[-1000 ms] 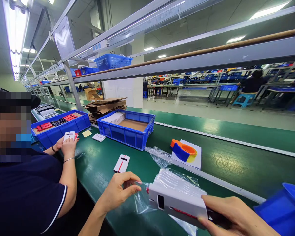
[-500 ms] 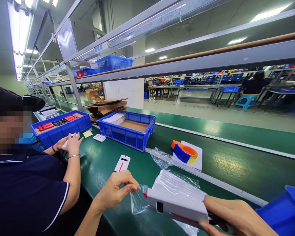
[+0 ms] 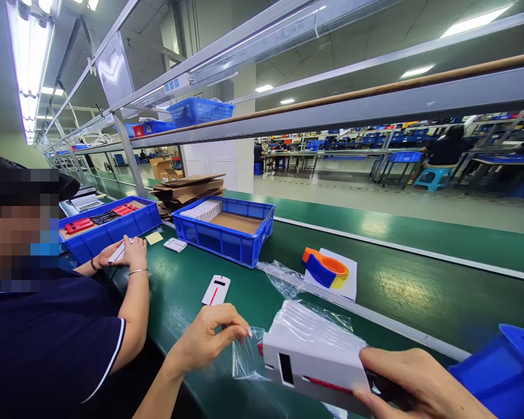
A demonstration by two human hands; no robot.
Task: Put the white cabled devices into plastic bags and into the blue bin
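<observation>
A white, box-shaped case [image 3: 321,368] with a dark rectangular window and a red stripe lies tilted in the right hand [image 3: 413,381], its red-tipped end toward the left hand [image 3: 210,337]. There, a crinkled clear plastic bag [image 3: 248,359] hangs pinched, reaching that end; whether it encloses the tip is unclear.

Around four o'clock, the right hand [image 3: 414,378], cropped, partly hides a dark piece [image 3: 386,387] at one end of the white case [image 3: 318,366], and the edge cuts off a blurred blue bin [image 3: 498,375]
</observation>
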